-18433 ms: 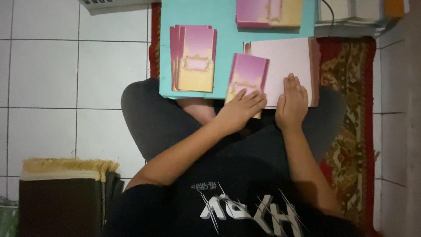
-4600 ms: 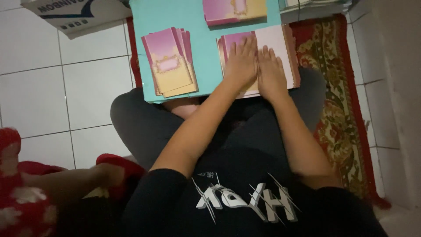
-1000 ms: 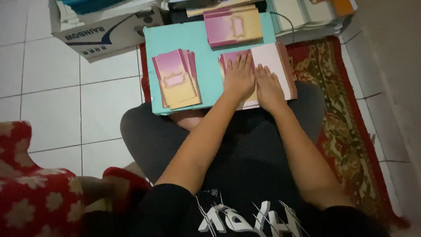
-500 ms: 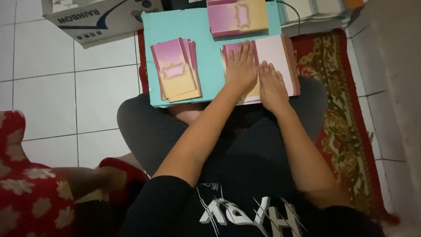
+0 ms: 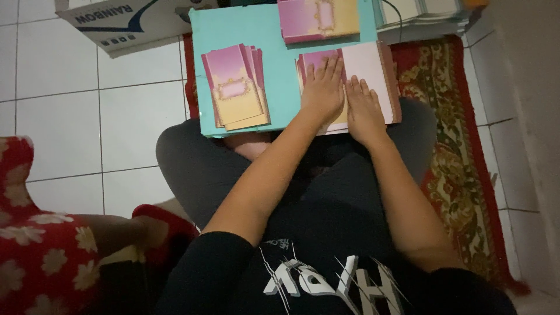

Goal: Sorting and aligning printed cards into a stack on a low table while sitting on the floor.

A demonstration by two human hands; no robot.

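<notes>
White floor tiles (image 5: 70, 116) and a red patterned rug (image 5: 449, 134) are being used as a workspace, with a turquoise board (image 5: 280, 70) being balanced on a seated person's lap.

An open pink card (image 5: 367, 70) is being pressed flat at the board's right side by the left hand (image 5: 322, 93) and right hand (image 5: 364, 111), both spread palm-down, nothing being gripped. One fanned stack of folded cards (image 5: 236, 87) is lying finished at the left, it seems; another pile (image 5: 318, 17) is waiting above.
</notes>
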